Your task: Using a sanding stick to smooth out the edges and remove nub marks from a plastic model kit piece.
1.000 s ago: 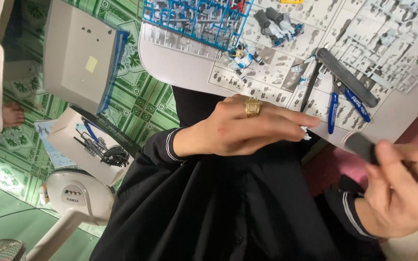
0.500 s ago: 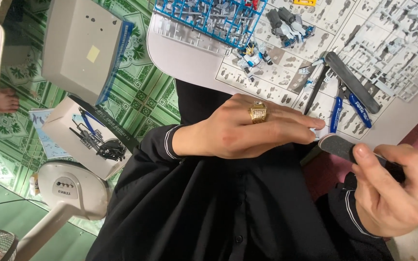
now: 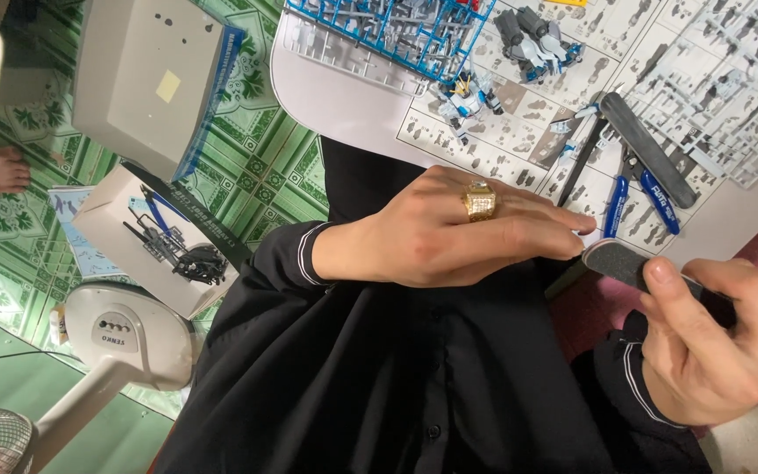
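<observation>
My left hand (image 3: 449, 233), with a gold ring on one finger, is held over my black shirt with its fingers pinched together; a tiny pale part (image 3: 586, 237) barely shows at the fingertips. My right hand (image 3: 712, 338) grips a dark grey sanding stick (image 3: 618, 261). The stick's rounded end touches or nearly touches the left fingertips. Both hands hover just off the edge of the white table (image 3: 335, 96).
On the table lie an instruction sheet (image 3: 519, 140), a blue parts frame (image 3: 396, 26), grey parts frames (image 3: 721, 79), blue-handled nippers (image 3: 638, 193), a second dark file (image 3: 651, 149) and small model figures (image 3: 467, 96). Boxes (image 3: 146, 79) and a fan base (image 3: 125, 333) stand on the green tiled floor.
My right hand has brought the sanding stick up and left, from apart to right at the left fingertips. The left hand has hardly moved.
</observation>
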